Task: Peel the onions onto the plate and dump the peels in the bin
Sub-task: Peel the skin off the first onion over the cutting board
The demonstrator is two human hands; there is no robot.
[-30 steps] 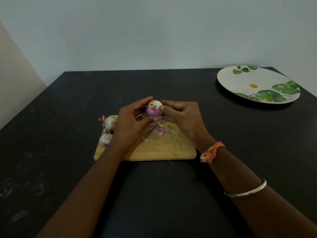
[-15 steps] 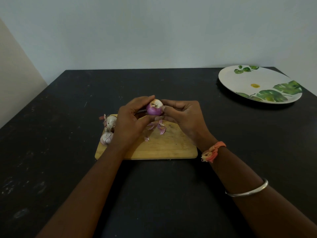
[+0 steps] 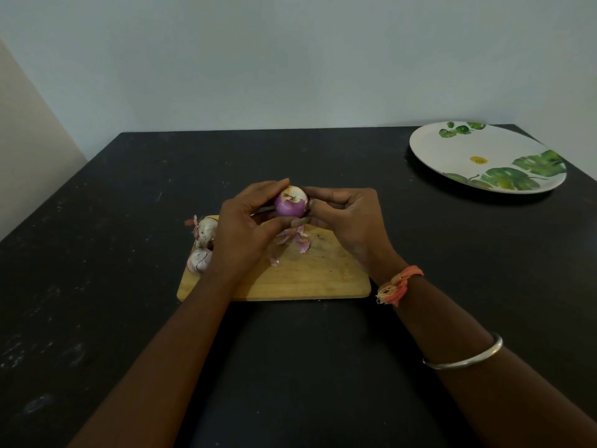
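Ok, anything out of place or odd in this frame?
Nothing is spilled or broken. One mismatch: the peels lie on the wooden board, under the onion held by the left hand and right hand. The plate sits far right with no onions or peels on it. No bin is in view.

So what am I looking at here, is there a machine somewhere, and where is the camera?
No machine here: these are a person's two bare hands, filmed by one camera worn on the head, looking forward and down. The left hand and right hand together hold a partly peeled purple onion above a wooden cutting board on a black table. Loose peels lie on the board below it. Two unpeeled onions sit at the board's left edge, partly behind the left hand. A leaf-patterned plate waits at the far right, no onions on it yet.
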